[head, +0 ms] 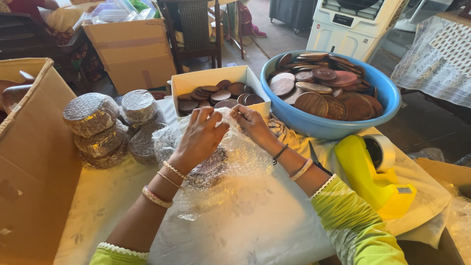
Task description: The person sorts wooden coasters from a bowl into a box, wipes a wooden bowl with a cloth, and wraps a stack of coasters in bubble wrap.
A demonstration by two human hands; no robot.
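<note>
both hands, left hand and right hand, pinch bubble wrap around a wooden disc mid-table, near the far-edge white box

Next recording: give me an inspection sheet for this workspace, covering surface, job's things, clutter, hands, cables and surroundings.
Surface: table under a pale floral cloth.
Job's things: bubble wrap sheet folded over a stack of dark round discs.
Clutter: bubble-wrapped bundles at left; white box of wooden discs; blue basin heaped with wooden discs; yellow tape dispenser; open cardboard box at far left.
Hands: left hand and right hand both pinch the wrap's upper edge.
Cables: nothing seen.
Surroundings: second cardboard box, chair, white air cooler, lace-covered table, another person at top left.
</note>
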